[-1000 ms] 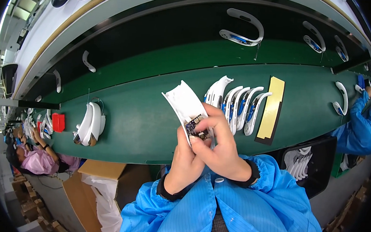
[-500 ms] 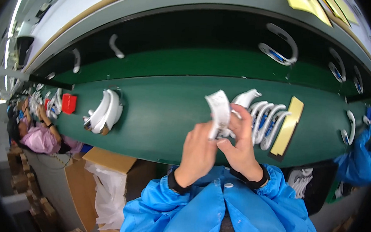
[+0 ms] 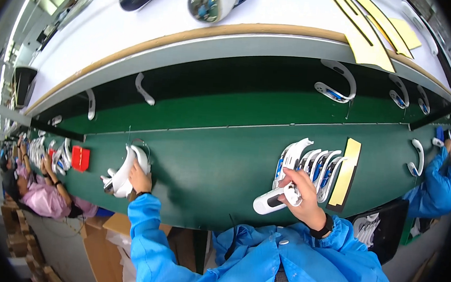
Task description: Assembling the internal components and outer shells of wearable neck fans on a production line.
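While the left arm stretches out in its blue sleeve, the left hand (image 3: 140, 178) lies on a stack of curved white plastic pieces (image 3: 123, 171) on the green counter (image 3: 208, 161), fingers curled over the stack's top edge; whether it grips or just rests can't be told, since the hand covers the contact. Bottom of that stack is dark and hard to make out. The right hand (image 3: 301, 199) is closed round one white curved piece (image 3: 272, 202), fingers pinching its upper end, lower end sticking out to the left w/ a dark slot showing. Just behind it a row of similar white pieces (image 3: 313, 166) stands on edge, blue bits between them, details too small to read. A tan strip (image 3: 345, 171) lies just right of the row. A red block (image 3: 80, 158) sits left of the stack. Single white pieces (image 3: 336, 83) lie on the far green belt, partly shaded under a white shelf (image 3: 298, 19). At left edge, other workers (image 3: 41, 190) bent by the lens, mostly cut off; at right, another blue sleeve (image 3: 439, 184), hand barely visible.
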`<state>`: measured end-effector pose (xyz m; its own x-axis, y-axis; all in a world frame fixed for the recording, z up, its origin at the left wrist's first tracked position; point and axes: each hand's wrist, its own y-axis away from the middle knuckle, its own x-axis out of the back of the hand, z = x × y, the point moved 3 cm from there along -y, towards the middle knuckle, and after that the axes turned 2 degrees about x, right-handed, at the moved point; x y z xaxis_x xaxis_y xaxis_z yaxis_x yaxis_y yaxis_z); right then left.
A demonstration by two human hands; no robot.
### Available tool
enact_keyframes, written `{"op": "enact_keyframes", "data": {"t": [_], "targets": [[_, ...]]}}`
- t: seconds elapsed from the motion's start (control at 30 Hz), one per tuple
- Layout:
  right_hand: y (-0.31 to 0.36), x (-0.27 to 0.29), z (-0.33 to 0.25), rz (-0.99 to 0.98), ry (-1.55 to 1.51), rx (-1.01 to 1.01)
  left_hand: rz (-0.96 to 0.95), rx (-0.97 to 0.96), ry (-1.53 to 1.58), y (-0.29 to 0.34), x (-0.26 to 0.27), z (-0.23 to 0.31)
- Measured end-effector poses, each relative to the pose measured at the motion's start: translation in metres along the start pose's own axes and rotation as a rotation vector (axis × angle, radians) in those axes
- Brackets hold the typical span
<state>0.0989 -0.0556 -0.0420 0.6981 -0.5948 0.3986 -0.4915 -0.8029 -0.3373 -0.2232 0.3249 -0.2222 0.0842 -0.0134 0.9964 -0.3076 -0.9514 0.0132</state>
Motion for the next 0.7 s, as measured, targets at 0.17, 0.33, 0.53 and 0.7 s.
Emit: {"op": "enact_keyframes", "data": {"t": [0.17,0.33,0.53,0.7], "targets": [[0.008,-0.005,0.023,0.047,-0.342,-0.199,0.003,-0.143,0.615,0.019,0.075,0.083],[-0.009,-0.016,0.022,-0.147,-0.218,-0.053,-0.656,-0.189,1.351,0.077,0.178,0.186],[0.003,-0.009,0.029,-0.038,-0.241,-0.292,-1.182,-0.155,1.493,0.158,0.221,0.237],[0.024,0.003,0.036,-0.115,-0.144,-0.38,-1.17,-0.185,1.299,0.18,0.236,0.259]]}}
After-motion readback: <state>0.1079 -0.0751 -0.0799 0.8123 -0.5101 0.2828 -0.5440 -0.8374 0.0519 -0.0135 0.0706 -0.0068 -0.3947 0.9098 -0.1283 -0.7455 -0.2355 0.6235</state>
